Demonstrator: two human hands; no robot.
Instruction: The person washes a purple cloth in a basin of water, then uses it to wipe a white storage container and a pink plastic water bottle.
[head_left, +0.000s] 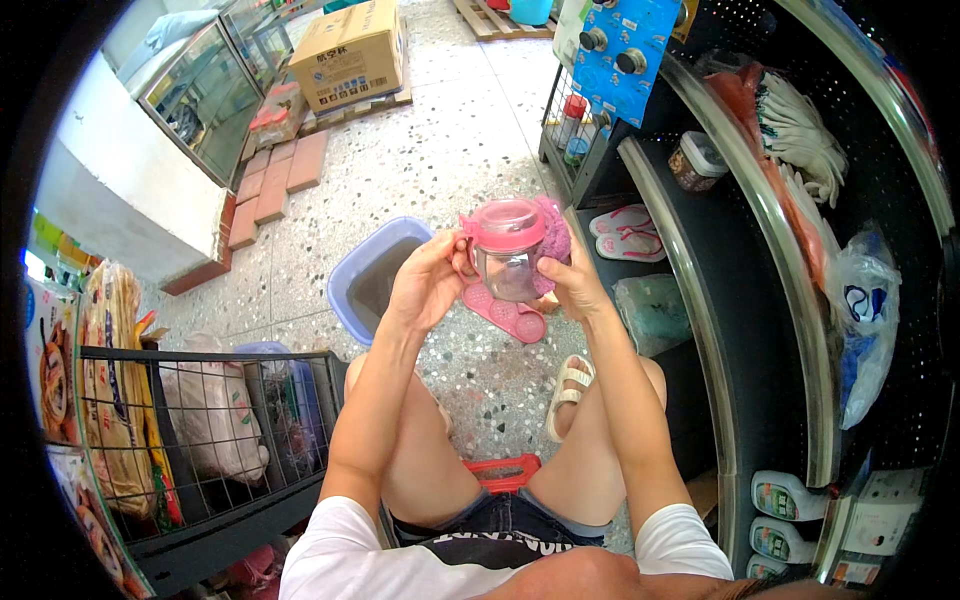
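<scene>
A clear jar with a pink lid and handle (508, 251) is held up between both hands, above the floor. My left hand (433, 279) grips it by the handle on its left side. A fluffy purple-pink cloth (553, 238) lies against the jar's right side under my right hand (576, 279), whose thumb presses the cloth and the jar. Below the jar, a pink plastic tray with round cups (517, 321) is on the floor. To the left stands a blue-violet basin (345, 300) holding murky water, partly behind my left hand.
Black shelving (675, 247) with sandals, gloves and bottles rises close on the right. A black wire rack (225, 442) with bagged goods stands at the left. Farther off are red bricks (274, 184), a cardboard box (349, 56) on a pallet, and a glass case (202, 97).
</scene>
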